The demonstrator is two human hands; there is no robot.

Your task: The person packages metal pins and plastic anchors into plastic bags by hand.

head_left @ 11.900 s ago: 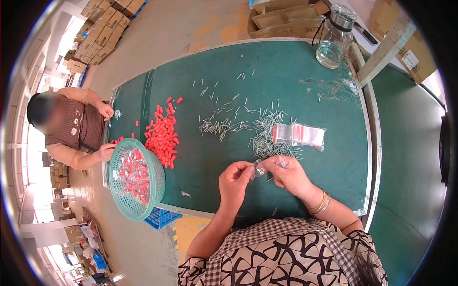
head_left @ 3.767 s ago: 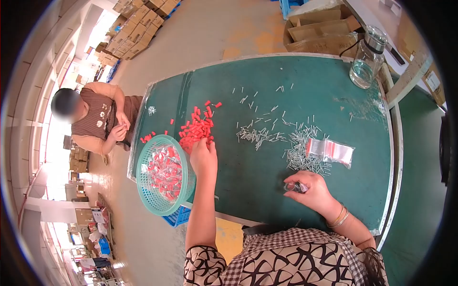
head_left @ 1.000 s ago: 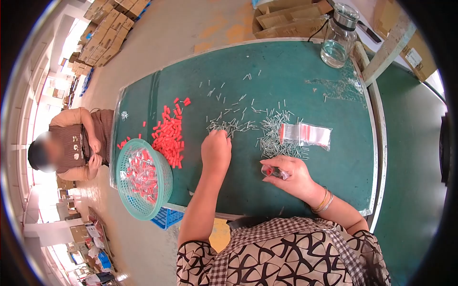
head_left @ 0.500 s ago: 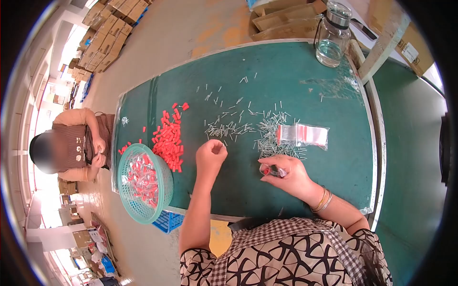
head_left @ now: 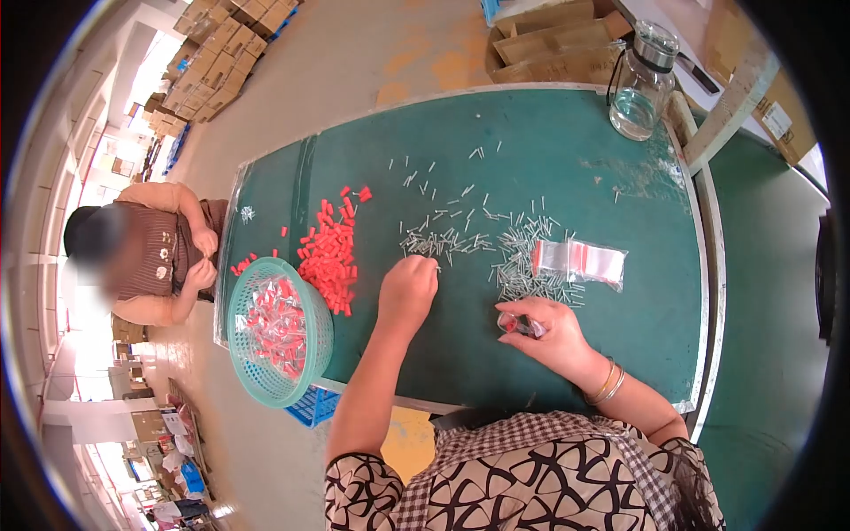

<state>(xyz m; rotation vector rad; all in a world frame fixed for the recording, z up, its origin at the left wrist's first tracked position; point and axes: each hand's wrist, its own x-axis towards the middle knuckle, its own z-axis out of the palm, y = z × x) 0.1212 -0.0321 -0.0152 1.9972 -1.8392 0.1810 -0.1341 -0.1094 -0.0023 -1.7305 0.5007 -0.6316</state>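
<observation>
My right hand (head_left: 558, 339) holds a small clear plastic bag (head_left: 521, 326) with something red inside, pinched between thumb and fingers. My left hand (head_left: 409, 290) is closed at the near edge of a scattering of small metal screws (head_left: 443, 242); whatever its fingertips hold is hidden. A denser screw pile (head_left: 522, 264) lies beyond my right hand, partly under a stack of clear zip bags (head_left: 595, 263) with red strips. Left of my left hand is a heap of red plastic plugs (head_left: 329, 257).
A green mesh basket (head_left: 324, 354) of filled bags stands at the table's left edge. A glass water bottle (head_left: 639, 93) stands at the far right corner, by a metal post (head_left: 733, 111). Another person (head_left: 164, 252) sits beyond the left edge. Cardboard boxes (head_left: 558, 44) lie behind the table (head_left: 496, 372).
The view has shifted slightly, so most things appear further right. My left hand has turned with its back more upward at the screws. My right hand keeps its hold on the bag.
</observation>
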